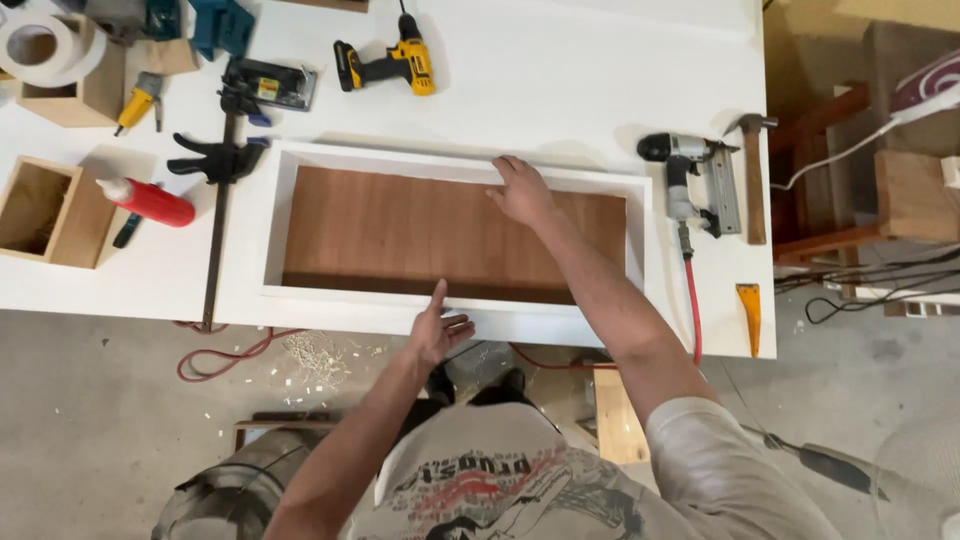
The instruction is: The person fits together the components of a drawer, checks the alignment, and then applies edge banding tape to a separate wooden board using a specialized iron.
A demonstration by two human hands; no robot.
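The white frame [455, 308] with its brown panel [400, 235] lies long axis left-right, just left of the nail gun [690, 180], right hand [522, 192] spread flat on its far rail, left hand [438, 328] open at the near rail.

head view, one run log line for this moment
left hand: open, on frame's near edge | right hand: flat on far edge | white frame around brown panel
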